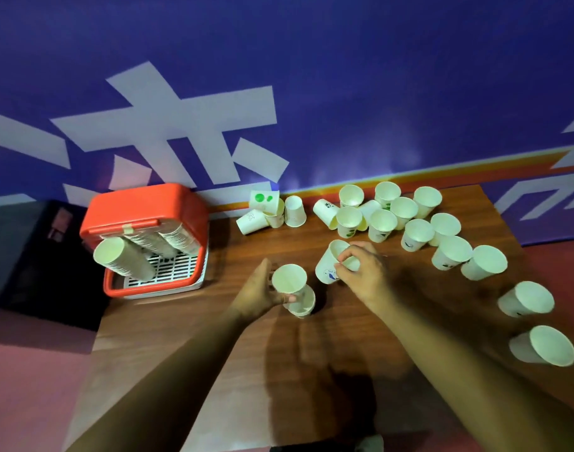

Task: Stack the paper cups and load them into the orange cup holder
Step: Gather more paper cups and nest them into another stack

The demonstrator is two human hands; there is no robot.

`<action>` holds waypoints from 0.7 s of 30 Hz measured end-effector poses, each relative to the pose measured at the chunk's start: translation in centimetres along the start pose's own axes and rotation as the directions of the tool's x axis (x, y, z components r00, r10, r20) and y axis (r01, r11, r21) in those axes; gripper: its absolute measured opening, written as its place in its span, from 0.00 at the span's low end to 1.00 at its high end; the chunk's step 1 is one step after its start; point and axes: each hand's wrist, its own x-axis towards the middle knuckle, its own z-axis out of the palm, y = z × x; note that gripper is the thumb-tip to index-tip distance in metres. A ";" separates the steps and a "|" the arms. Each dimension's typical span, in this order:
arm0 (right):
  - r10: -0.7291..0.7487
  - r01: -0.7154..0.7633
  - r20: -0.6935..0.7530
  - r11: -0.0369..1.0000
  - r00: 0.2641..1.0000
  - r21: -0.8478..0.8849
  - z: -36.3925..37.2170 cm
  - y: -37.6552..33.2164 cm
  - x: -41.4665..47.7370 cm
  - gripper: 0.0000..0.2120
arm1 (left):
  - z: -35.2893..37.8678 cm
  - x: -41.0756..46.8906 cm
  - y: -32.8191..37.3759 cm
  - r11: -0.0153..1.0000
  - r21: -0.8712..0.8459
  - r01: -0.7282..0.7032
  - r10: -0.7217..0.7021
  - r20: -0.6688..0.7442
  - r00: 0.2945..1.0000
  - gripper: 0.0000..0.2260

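Gripping a short stack of nested white paper cups (294,290) from its left side, the left hand (259,293) holds it upright near the middle of the dark wood-grain surface (188,324). Just to its right, the right hand (360,269) pinches the rim of a single white paper cup with a small blue mark (328,267), tilted and apart from the stack. Far right of both, many loose white cups (417,234) stand or lie scattered. At the far left sits the orange plastic cup holder with a white slotted tray (142,216), already carrying slanted rows of stacked cups (124,259).
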 end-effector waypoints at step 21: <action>0.043 -0.070 0.162 0.984 0.986 0.166 2.3 -0.8 -2.0 0.29 | 1.5 1.9 -5.3 0.993 0.105 -0.048 0.019 0.259 0.966 0.42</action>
